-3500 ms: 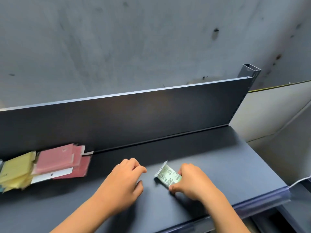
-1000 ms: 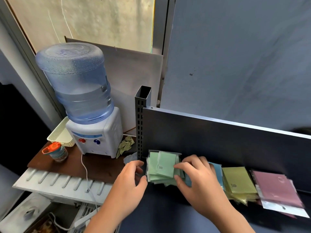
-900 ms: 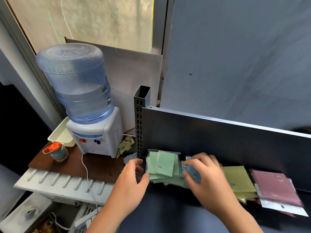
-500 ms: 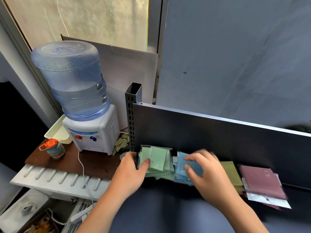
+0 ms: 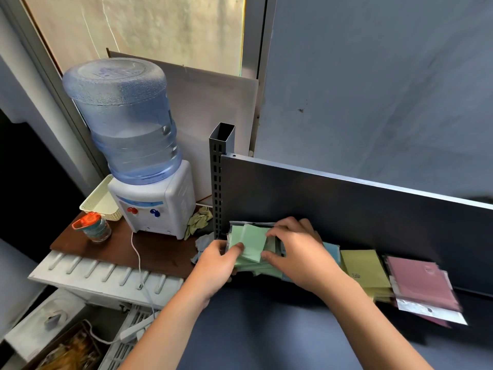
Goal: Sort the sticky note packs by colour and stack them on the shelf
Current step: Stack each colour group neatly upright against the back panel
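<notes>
While a domed, ribbed plastic water bottle [image 5: 125, 121] is sitting well left of the slotted metal shelf post [image 5: 217, 182], the left hand [image 5: 216, 265] is pinching the near left edge of the glossy green packs [image 5: 249, 245] just right of that post. The right hand [image 5: 296, 252] is arching over them, thumb and fingers clamping their right edge. Flat blue packs [image 5: 332, 252], yellow packs [image 5: 365, 271] and pink packs [image 5: 421, 287] are lying farther right.

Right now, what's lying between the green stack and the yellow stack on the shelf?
In the head view, blue packs lie between the green stack and the yellow stack, mostly hidden under the right hand.
</notes>
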The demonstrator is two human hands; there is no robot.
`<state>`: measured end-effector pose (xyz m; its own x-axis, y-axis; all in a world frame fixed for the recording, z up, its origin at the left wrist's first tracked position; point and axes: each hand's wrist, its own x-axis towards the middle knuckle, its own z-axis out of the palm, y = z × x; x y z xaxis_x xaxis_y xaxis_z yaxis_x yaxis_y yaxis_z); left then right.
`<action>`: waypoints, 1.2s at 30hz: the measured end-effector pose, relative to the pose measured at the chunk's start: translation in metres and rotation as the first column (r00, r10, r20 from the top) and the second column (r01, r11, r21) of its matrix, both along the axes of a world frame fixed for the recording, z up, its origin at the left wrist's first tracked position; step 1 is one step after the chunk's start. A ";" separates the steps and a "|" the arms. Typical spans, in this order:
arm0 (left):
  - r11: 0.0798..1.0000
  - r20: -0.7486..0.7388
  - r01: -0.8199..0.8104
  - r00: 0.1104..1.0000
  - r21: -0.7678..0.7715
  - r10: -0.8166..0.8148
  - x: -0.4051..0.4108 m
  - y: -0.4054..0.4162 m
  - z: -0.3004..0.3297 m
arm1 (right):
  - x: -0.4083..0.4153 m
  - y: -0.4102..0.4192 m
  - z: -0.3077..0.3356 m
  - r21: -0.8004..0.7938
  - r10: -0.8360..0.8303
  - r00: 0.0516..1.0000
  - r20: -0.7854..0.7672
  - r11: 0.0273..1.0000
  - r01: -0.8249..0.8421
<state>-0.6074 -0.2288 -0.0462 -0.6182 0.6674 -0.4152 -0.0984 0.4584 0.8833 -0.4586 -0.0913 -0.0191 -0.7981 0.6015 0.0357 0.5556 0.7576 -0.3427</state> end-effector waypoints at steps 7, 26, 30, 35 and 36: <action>0.997 -0.068 0.070 0.995 -0.012 -0.071 -0.005 -0.006 -0.002 | -0.006 -0.004 -0.002 0.080 0.036 0.995 0.098 0.996 -0.044; 0.987 0.087 -0.155 0.985 0.038 0.152 -0.016 -0.059 -0.005 | -0.027 -0.012 0.004 0.220 0.204 0.928 0.312 0.935 -0.279; 0.992 0.001 -0.116 0.993 -0.055 0.116 -0.007 -0.084 -0.017 | -0.039 -0.019 -0.003 0.240 0.213 0.920 0.330 0.923 -0.300; 0.994 -0.016 -0.088 0.996 -0.068 0.087 -0.001 -0.097 -0.014 | -0.041 -0.014 -0.004 0.224 0.231 0.921 0.314 0.925 -0.308; 0.994 -0.016 -0.084 0.996 -0.069 0.083 0.000 -0.096 -0.014 | -0.042 -0.014 -0.003 0.215 0.242 0.914 0.326 0.922 -0.321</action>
